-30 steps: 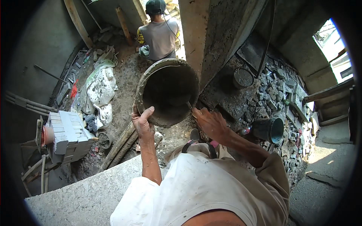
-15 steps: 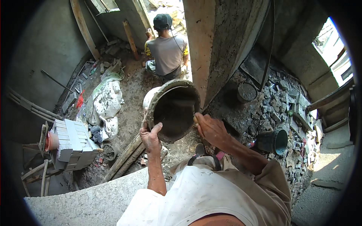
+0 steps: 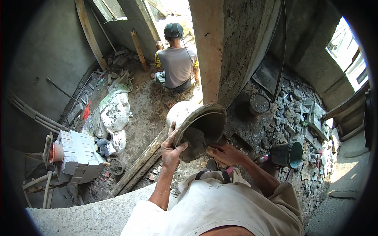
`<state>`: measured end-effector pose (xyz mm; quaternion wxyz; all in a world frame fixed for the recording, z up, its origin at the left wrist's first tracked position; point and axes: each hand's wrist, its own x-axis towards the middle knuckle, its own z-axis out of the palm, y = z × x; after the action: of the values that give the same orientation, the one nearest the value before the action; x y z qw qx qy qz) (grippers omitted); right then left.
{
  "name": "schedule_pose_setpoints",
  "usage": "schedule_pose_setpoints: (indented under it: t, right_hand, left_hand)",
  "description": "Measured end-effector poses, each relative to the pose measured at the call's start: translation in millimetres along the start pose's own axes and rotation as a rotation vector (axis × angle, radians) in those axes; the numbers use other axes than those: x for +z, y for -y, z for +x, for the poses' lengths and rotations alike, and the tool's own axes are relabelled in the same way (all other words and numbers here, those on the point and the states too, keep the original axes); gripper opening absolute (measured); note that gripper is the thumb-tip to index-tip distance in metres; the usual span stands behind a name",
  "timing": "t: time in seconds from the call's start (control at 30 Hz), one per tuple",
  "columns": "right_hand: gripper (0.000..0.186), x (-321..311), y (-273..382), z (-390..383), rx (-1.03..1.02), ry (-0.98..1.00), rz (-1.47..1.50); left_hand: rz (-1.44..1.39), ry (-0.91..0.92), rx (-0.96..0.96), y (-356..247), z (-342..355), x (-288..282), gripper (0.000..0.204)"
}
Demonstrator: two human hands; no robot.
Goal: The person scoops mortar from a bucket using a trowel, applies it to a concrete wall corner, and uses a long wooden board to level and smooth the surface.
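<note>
From the head view, the left hand (image 3: 171, 149) grips the rim of a tilted pan (image 3: 199, 128) (wet mortar inside), held above the rubble floor (image 3: 291, 118). The right hand (image 3: 224, 153) cups its lower edge, fingers curled. Another person (image 3: 175, 63) crouches beyond.

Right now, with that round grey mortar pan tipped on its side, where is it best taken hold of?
By the rim, from both sides. The round grey mortar pan is tilted, mouth facing the person; the left hand grips its left rim and the right hand its lower edge.
</note>
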<state>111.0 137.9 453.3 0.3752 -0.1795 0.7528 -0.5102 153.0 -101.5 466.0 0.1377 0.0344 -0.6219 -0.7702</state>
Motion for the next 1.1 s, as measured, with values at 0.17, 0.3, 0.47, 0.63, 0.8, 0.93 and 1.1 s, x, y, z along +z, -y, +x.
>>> schedule_pose_setpoints:
  t: [0.17, 0.3, 0.47, 0.63, 0.8, 0.93, 1.1]
  right_hand:
    - [0.044, 11, -39, 0, 0.186, 0.069, 0.656]
    - [0.048, 10, -66, -10, 0.151, 0.077, 0.951]
    - [0.042, 20, -92, -26, 0.035, -0.066, 1.307]
    - [0.046, 13, -125, -50, -0.055, -0.580, 1.426]
    - [0.044, -4, -162, -29, -0.010, -1.183, 1.172]
    - [0.042, -15, -220, 56, 0.079, -1.633, 0.835]
    - [0.049, -45, -106, 186, -0.096, -1.250, 0.821]
  left_hand:
    - [-0.096, -0.106, -0.121, 28, 13, 12, 0.070]
    - [-0.259, -0.243, -0.242, 53, 42, 25, 0.044]
    - [-0.272, -0.600, -0.417, 127, 57, -62, 0.043]
    - [-0.196, -0.666, -0.487, 170, 11, -137, 0.058]
    - [0.071, -0.798, -0.433, 122, -42, -152, 0.074]
    - [0.361, -0.755, -0.398, 108, -61, -161, 0.076]
    - [0.480, -0.701, -0.463, 101, -59, -158, 0.073]
